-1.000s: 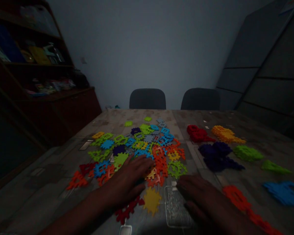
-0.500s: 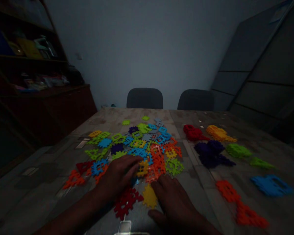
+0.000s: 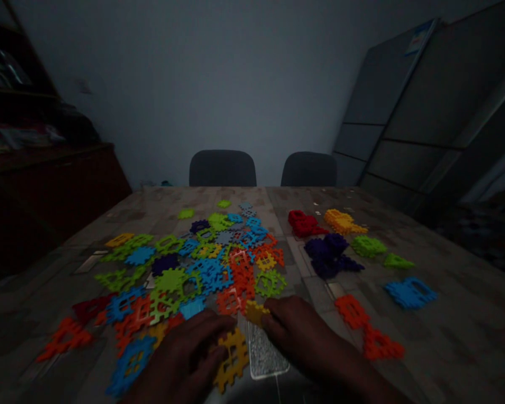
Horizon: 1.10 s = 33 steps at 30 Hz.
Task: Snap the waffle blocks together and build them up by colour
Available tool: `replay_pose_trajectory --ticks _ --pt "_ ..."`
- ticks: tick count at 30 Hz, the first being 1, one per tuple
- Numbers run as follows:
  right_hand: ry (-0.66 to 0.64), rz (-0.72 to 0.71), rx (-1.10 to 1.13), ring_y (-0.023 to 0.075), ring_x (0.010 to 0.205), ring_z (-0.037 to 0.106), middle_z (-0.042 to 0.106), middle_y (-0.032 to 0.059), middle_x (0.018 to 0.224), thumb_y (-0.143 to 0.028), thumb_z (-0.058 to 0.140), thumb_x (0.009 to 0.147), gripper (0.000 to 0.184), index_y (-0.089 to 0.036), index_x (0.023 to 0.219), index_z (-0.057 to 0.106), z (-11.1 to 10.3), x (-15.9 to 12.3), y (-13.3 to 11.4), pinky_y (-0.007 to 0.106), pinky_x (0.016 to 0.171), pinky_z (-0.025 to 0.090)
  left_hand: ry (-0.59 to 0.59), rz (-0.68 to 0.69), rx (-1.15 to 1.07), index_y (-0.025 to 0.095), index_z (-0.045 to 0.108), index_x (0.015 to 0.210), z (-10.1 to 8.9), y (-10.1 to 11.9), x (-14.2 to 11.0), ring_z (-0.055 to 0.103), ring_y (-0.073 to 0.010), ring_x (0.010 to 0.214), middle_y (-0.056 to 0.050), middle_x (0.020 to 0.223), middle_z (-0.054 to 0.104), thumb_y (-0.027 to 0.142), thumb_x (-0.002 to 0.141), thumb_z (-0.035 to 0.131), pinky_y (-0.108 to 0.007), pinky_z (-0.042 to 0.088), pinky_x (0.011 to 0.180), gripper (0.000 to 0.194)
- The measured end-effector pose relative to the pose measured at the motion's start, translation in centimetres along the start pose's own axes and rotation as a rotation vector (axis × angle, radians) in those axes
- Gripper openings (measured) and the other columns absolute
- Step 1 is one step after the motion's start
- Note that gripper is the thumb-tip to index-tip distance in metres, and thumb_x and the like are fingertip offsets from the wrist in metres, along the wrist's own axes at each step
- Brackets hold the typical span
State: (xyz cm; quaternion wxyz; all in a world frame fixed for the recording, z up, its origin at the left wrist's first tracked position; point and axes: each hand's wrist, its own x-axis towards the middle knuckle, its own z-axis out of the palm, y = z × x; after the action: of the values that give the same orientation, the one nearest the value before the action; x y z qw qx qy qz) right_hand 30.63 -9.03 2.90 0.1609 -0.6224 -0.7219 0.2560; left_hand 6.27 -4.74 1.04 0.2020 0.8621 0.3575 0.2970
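My left hand (image 3: 191, 348) is low in the middle, its thumb and fingers closed on the edge of a yellow window tile (image 3: 235, 362) with toothed edges. My right hand (image 3: 297, 325) pinches a solid yellow toothed tile (image 3: 255, 312) between thumb and fingers, just right of the left hand. Beyond both hands spreads a loose heap of interlocking plastic tiles, among them an orange tile (image 3: 228, 301), a green tile (image 3: 270, 283) and a blue tile (image 3: 208, 274). Part of a blue window tile (image 3: 132, 362) shows left of my left hand, which hides some pieces beneath it.
On the right lie colour groups: red pieces (image 3: 305, 223), yellow pieces (image 3: 343, 221), purple pieces (image 3: 330, 255), green pieces (image 3: 368, 246), a blue piece (image 3: 411, 293) and orange pieces (image 3: 381, 343). Two chairs (image 3: 223, 168) stand behind the patterned table (image 3: 303, 199).
The view has turned right. My left hand has drawn the yellow window tile nearer; my right hand has picked up the solid yellow tile. The red pieces between the hands no longer show there.
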Motion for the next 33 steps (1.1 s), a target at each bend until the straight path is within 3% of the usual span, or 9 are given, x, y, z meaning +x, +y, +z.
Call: replay_pose_trajectory --ticks 4,7,10,14,18,20,26,30,33 --pt "-0.077 0.050 0.061 0.0122 0.063 0.054 0.064 0.0001 0.073 -0.024 0.050 0.094 0.023 -0.017 0.076 0.062 -0.4 -0.2 0.1 0.024 0.054 0.027 0.012 0.237 0.133 0.032 0.069 0.121 0.5 -0.6 -0.7 0.077 -0.0212 0.097 -0.001 0.118 0.077 0.027 0.090 0.058 -0.023 0.064 0.079 0.033" --pt "-0.105 0.085 0.047 0.0118 0.061 0.051 0.062 -0.0005 0.069 -0.025 0.050 0.093 0.026 -0.018 0.070 0.060 -0.8 -0.4 -0.1 0.025 0.053 0.026 0.046 0.305 0.194 0.033 0.067 0.122 0.1 -1.0 -1.0 0.077 -0.0196 0.098 0.001 0.120 0.076 0.028 0.094 0.056 -0.021 0.063 0.081 0.031" --pt "-0.106 0.110 0.016 0.0131 0.062 0.053 0.062 0.0006 0.070 -0.029 0.048 0.096 0.029 -0.018 0.073 0.061 -1.3 -0.4 -0.3 0.026 0.054 0.028 0.071 0.279 0.212 0.036 0.067 0.121 -0.6 -1.6 -1.4 0.076 -0.0183 0.099 0.004 0.118 0.077 0.033 0.097 0.055 -0.022 0.062 0.085 0.027" --pt "-0.026 0.128 -0.043 0.0180 0.079 0.062 0.068 0.0041 0.088 -0.029 0.051 0.097 0.017 -0.020 0.092 0.064 -1.7 -0.3 0.2 0.027 0.064 0.036 0.098 0.152 0.153 0.035 0.068 0.114 -2.0 -2.3 -1.7 0.076 -0.0166 0.094 0.004 0.109 0.078 0.033 0.099 0.054 -0.020 0.062 0.082 0.020" --pt "0.004 0.091 -0.034 0.0221 0.095 0.061 0.067 0.0069 0.103 -0.030 0.055 0.095 0.015 -0.020 0.101 0.065 -1.7 -0.5 0.9 0.031 0.078 0.041 0.015 0.066 0.097 0.029 0.067 0.114 -3.0 -2.1 -1.5 0.072 -0.0184 0.098 -0.001 0.109 0.076 0.028 0.103 0.048 -0.024 0.058 0.084 0.022" --pt "-0.023 0.064 -0.009 0.0231 0.100 0.060 0.065 0.0074 0.112 -0.032 0.062 0.091 0.024 -0.021 0.112 0.063 -1.5 -0.6 0.9 0.032 0.082 0.043 -0.050 0.070 0.075 0.027 0.066 0.112 -3.2 -1.8 -1.3 0.070 -0.0191 0.096 -0.002 0.106 0.074 0.027 0.104 0.044 -0.027 0.057 0.082 0.024" --pt "-0.140 0.054 -0.178 0.0316 0.114 0.054 0.061 0.0121 0.124 -0.031 0.081 0.074 0.055 -0.019 0.124 0.059 -0.5 -0.6 0.0 0.044 0.096 0.043 -0.157 0.147 0.110 0.026 0.061 0.123 -2.5 -1.1 -1.7 0.065 -0.0248 0.094 -0.006 0.109 0.072 0.038 0.101 0.054 -0.037 0.053 0.082 0.026" --pt "-0.156 0.028 -0.242 0.0324 0.114 0.055 0.061 0.0134 0.122 -0.025 0.077 0.078 0.045 -0.017 0.119 0.061 -0.1 -0.4 0.2 0.046 0.096 0.044 -0.208 0.216 0.138 0.026 0.050 0.138 -1.6 -1.1 -2.4 0.061 -0.0292 0.108 -0.010 0.125 0.068 0.051 0.094 0.066 -0.048 0.047 0.100 0.053" --pt "-0.139 0.003 -0.240 0.0324 0.114 0.055 0.061 0.0139 0.123 -0.021 0.073 0.080 0.041 -0.017 0.118 0.060 0.0 -0.5 0.5 0.047 0.097 0.044 -0.256 0.203 0.166 0.028 0.044 0.144 -0.4 -1.2 -2.8 0.058 -0.0304 0.118 -0.009 0.130 0.066 0.037 0.090 0.073 -0.061 0.027 0.117 0.061"
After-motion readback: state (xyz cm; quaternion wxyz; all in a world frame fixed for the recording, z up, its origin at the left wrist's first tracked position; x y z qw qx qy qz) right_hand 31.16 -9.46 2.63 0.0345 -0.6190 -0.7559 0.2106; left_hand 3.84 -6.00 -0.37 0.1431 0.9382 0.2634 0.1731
